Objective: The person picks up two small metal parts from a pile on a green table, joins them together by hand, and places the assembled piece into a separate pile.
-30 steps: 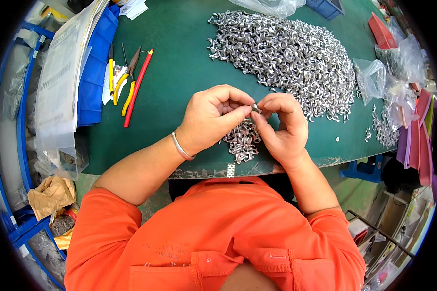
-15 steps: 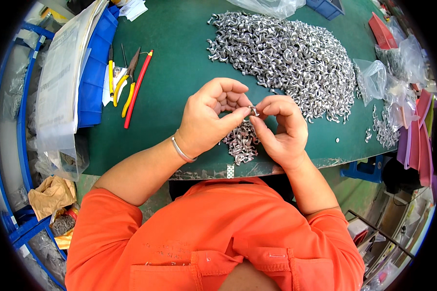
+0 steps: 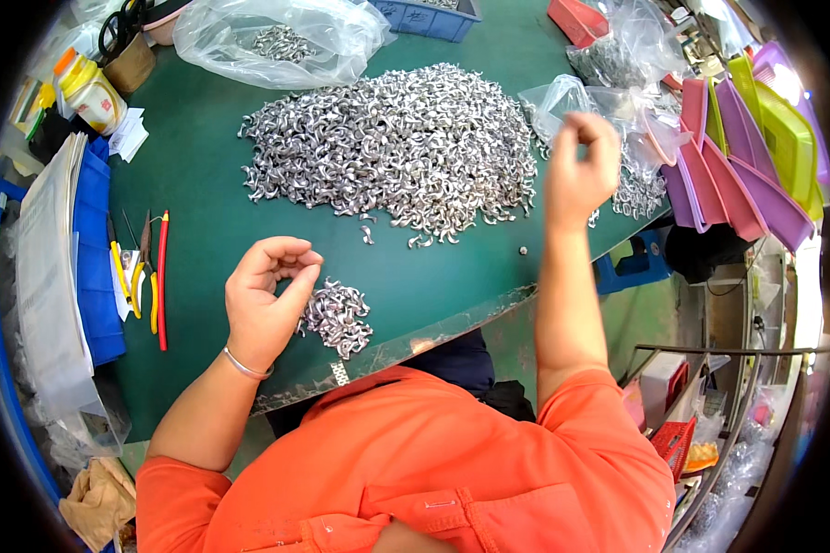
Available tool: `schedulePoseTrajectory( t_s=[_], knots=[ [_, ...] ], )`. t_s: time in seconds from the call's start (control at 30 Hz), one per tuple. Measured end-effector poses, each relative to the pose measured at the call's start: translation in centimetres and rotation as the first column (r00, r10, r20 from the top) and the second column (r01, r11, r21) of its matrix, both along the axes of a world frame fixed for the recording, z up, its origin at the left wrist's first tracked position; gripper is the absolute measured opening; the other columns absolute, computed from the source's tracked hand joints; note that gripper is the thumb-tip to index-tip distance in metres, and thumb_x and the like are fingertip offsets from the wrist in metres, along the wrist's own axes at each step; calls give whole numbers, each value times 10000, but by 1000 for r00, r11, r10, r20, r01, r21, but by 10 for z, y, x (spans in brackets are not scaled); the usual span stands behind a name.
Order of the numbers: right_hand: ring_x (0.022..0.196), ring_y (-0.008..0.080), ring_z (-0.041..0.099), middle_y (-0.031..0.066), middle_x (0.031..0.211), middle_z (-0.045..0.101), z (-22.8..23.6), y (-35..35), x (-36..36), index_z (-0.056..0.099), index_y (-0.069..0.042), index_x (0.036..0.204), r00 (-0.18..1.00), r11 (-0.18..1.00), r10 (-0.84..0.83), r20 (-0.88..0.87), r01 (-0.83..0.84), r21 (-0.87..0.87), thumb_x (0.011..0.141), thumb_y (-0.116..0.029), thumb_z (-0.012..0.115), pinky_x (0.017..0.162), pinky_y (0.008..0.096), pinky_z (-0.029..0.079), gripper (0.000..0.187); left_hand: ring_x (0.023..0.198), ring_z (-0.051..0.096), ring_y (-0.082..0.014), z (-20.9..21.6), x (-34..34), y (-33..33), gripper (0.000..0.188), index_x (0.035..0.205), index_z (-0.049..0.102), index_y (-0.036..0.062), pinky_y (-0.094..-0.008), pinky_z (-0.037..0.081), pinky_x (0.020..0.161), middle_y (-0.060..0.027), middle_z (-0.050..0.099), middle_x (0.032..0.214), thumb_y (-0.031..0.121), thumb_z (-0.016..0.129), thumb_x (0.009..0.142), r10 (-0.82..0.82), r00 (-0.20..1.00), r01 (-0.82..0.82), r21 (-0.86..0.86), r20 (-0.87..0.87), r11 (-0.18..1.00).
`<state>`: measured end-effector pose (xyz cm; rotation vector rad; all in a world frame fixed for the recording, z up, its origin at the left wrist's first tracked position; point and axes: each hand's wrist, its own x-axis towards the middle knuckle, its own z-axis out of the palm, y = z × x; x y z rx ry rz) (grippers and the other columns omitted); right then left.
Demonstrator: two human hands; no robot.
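My left hand (image 3: pixel 266 300) hovers at the left edge of a small heap of curved metal pieces (image 3: pixel 339 318). Its thumb and fingers are drawn together; anything between them is hidden. Out to the right, my right hand (image 3: pixel 581 170) is raised beside a clear plastic bag (image 3: pixel 563 100), with its fingers curled in and slightly blurred. I cannot see what it holds, if anything. Beyond both hands spreads a large pile of similar shiny curved metal pieces (image 3: pixel 397 147). A smaller scatter of metal pieces (image 3: pixel 638 192) lies past my right wrist.
Pliers (image 3: pixel 138 276) and a red stick-like tool (image 3: pixel 163 286) lie left, beside a blue bin (image 3: pixel 97 258). A large plastic bag (image 3: pixel 281 41) and a blue crate (image 3: pixel 429 20) stand at the back. Pink and purple trays (image 3: pixel 724 175) crowd the right.
My hands, earlier together around a small curved metal piece, have parted. The right hand has moved far to the right and away from me. The view has turned rightward.
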<state>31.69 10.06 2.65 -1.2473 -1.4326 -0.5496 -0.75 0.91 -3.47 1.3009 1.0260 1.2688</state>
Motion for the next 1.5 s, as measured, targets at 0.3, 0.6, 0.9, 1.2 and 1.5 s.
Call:
schedulePoseTrajectory(
  t_s=[0.3, 0.6, 0.9, 1.2, 1.5],
  knots=[
    [869, 288, 637, 106, 894, 679, -21, -18, -40, 671, -38, 888, 941, 824, 322, -101, -331, -460, 783, -41, 669, 827, 386, 481, 106, 922, 636, -141, 4, -2, 4, 236, 1074, 578, -30, -252, 507, 818, -85, 644, 983, -54, 640, 847, 19, 994, -20, -13, -103, 1000],
    [741, 267, 571, 68, 763, 605, -50, -63, -127, 598, -87, 807, 840, 686, 531, 112, -348, -639, 756, -47, 669, 681, 371, 411, 96, 905, 631, -128, 6, -5, 2, 210, 1058, 588, -34, -245, 508, 814, -82, 646, 976, -52, 630, 853, -19, 998, 17, -35, -51, 999],
    [727, 199, 625, 101, 836, 645, -56, -74, -139, 583, -19, 847, 584, 461, 699, -412, -809, -364, 697, 113, 700, 632, 287, 507, 231, 866, 638, -114, 10, -1, 3, 279, 1105, 588, -45, -235, 543, 785, -90, 646, 981, -55, 655, 835, -134, 991, 131, -215, 2, 968],
    [776, 167, 630, 107, 847, 652, -57, -79, -144, 586, 1, 873, 409, 327, 595, -692, -910, -256, 750, 93, 700, 677, 261, 511, 191, 903, 632, -129, 8, -4, 2, 148, 986, 634, -66, -249, 546, 793, -102, 633, 1005, -42, 663, 843, -166, 986, 165, -54, -12, 985],
    [757, 192, 641, 108, 838, 663, -55, -73, -136, 589, -21, 807, 446, 331, 739, -504, -893, -305, 728, 99, 715, 672, 274, 513, 192, 939, 633, -149, 7, -1, 1, 309, 1115, 546, -45, -256, 540, 826, -117, 635, 997, -67, 667, 831, -163, 970, 184, -107, 182, 977]
  ],
)
